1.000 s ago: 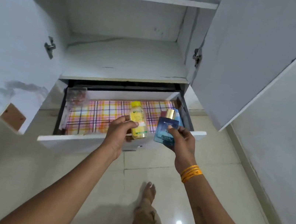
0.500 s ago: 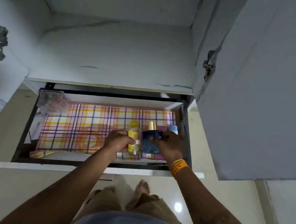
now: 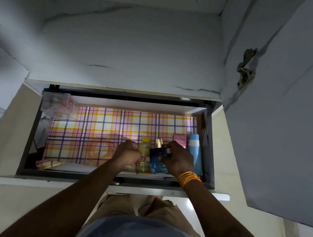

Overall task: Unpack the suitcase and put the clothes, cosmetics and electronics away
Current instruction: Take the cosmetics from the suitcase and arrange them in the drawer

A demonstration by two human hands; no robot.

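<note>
Both hands are down inside the open drawer (image 3: 31,139), which is lined with pink and yellow plaid paper. My left hand (image 3: 128,154) grips a yellow bottle (image 3: 144,149) low over the liner. Right beside it, my right hand (image 3: 178,158) holds a dark blue box (image 3: 158,160) together with a gold-capped bottle (image 3: 158,143). A pink Pond's box (image 3: 179,139) and a light blue bottle (image 3: 195,153) lie along the drawer's right wall.
A clear plastic box (image 3: 59,104) sits in the drawer's back left corner, and an orange tube (image 3: 48,163) lies at the front left. The bare cupboard shelf (image 3: 131,53) is above. An open door (image 3: 298,99) hangs on the right.
I have leaned closer over the drawer. Both hands have gone from above its front edge down to the liner, carrying the yellow bottle and the blue box.
</note>
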